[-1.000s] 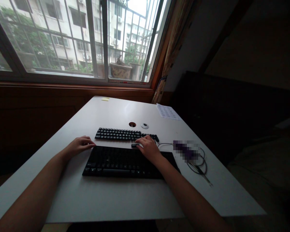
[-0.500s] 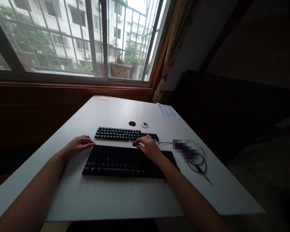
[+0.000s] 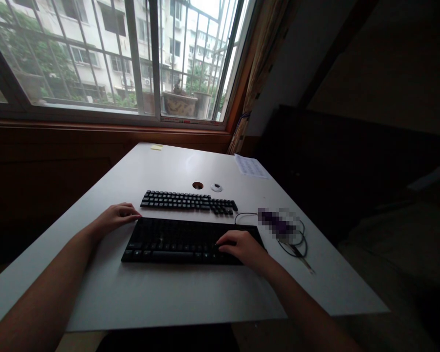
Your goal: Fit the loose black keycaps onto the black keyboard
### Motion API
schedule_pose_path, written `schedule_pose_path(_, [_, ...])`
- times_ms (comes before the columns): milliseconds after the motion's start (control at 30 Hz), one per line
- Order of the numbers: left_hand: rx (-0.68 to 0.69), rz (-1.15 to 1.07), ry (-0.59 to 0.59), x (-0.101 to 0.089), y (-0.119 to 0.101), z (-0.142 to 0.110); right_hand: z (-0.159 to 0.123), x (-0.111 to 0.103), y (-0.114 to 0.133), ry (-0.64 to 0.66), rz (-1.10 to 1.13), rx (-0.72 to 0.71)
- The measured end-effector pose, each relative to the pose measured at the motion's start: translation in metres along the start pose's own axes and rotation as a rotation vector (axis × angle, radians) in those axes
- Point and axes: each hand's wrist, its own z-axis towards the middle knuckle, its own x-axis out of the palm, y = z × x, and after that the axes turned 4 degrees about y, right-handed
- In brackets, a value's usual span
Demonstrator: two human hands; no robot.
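A black keyboard (image 3: 190, 256) lies near the middle of the desk; its lower rows carry keycaps, while the upper part is too dark to make out. My left hand (image 3: 117, 217) has its fingers closed at the keyboard's far left corner, steadying it. Over the keyboard's right part, my right hand (image 3: 238, 244) pinches a small black keycap (image 3: 217, 245) down at the key area; the fingers partly hide it. Behind the keyboard, loose black keycaps (image 3: 176, 200) are laid out in rows, with a gap toward the lower right.
The white desk (image 3: 176, 298) carries a cable (image 3: 303, 244) and a blurred purple item (image 3: 276, 222) on the right. A printed sheet (image 3: 251, 166) and a yellow note (image 3: 156, 147) lie at the far edge. Beside a round hole (image 3: 198, 186) sits a white ring cover (image 3: 216, 187).
My right hand has brought the black keycap from behind the keyboard's far edge toward me, down onto its right part. My left hand stays at the corner. The view has shifted slightly.
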Motion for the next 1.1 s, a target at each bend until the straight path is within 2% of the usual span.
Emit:
schedule_pose_path(300, [0.002, 0.004, -0.013, -0.001, -0.008, -0.001, -0.001, 0.007, -0.002, -0.059, -0.032, -0.089])
schedule_pose_path(733, [0.001, -0.014, -0.023, 0.001, -0.006, 0.000, -0.002, 0.016, -0.003, -0.114, -0.054, -0.137])
schedule_pose_path(900, [-0.001, -0.022, -0.006, 0.000, -0.003, 0.000, -0.003, 0.018, -0.004, -0.128, -0.119, -0.210])
schedule_pose_path(1100, [0.002, -0.034, -0.013, 0.001, -0.005, -0.001, -0.004, 0.018, -0.006, -0.108, -0.281, -0.371])
